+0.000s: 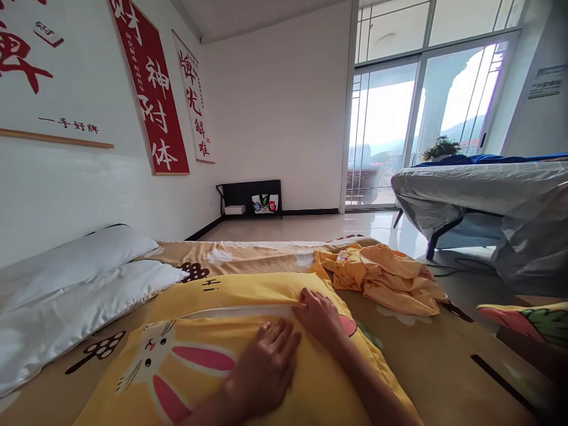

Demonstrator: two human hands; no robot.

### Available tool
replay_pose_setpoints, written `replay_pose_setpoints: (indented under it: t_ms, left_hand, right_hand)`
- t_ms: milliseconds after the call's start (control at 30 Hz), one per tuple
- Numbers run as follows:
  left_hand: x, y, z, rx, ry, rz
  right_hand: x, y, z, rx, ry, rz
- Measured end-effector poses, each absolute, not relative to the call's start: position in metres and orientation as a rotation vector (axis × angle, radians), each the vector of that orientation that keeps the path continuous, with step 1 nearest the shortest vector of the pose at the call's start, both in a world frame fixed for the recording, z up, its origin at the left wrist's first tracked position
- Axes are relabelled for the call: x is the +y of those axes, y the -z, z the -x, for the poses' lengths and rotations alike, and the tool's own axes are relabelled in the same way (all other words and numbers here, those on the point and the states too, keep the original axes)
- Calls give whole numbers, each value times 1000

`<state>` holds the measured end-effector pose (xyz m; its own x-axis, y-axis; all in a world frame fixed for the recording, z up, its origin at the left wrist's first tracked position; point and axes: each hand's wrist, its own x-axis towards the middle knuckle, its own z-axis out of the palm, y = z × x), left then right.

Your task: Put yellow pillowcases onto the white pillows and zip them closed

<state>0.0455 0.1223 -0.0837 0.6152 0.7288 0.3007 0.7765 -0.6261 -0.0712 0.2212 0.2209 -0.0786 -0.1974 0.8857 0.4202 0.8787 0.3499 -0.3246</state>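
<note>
Yellow pillow (231, 331), rabbit ears (204, 358) pointing right, long axis unclear

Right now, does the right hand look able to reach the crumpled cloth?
Probably yes: the right hand is on the pillow, but the cloth lies close by, with only the pillow's edge between.

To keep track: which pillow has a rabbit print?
The yellow pillow beneath the left hand and right hand; the white pillows at left show no rabbit.
</note>
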Motion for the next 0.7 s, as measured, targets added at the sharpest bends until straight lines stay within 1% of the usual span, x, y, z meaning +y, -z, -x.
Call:
replay_pose_setpoints:
  t_ms: [100,167,300,467,700]
  left_hand:
    - [129,76,-50,-1235,380,2673]
    - [138,70,-55,-1245,394,2678]
    - [164,59,-68,-1322,405,2640]
    - [186,64,-78,-1436,436,2663]
    - [185,67,-85,-1550,269,2653]
  right_hand:
    - [222,81,-221,-1963,230,1590]
    - [224,80,-226,-1920,326,1568]
    - [225,78,-232,-1866,282,1520]
    - [227,78,-231,-1876,255,1550]
    - [221,84,-219,-1951,226,1617]
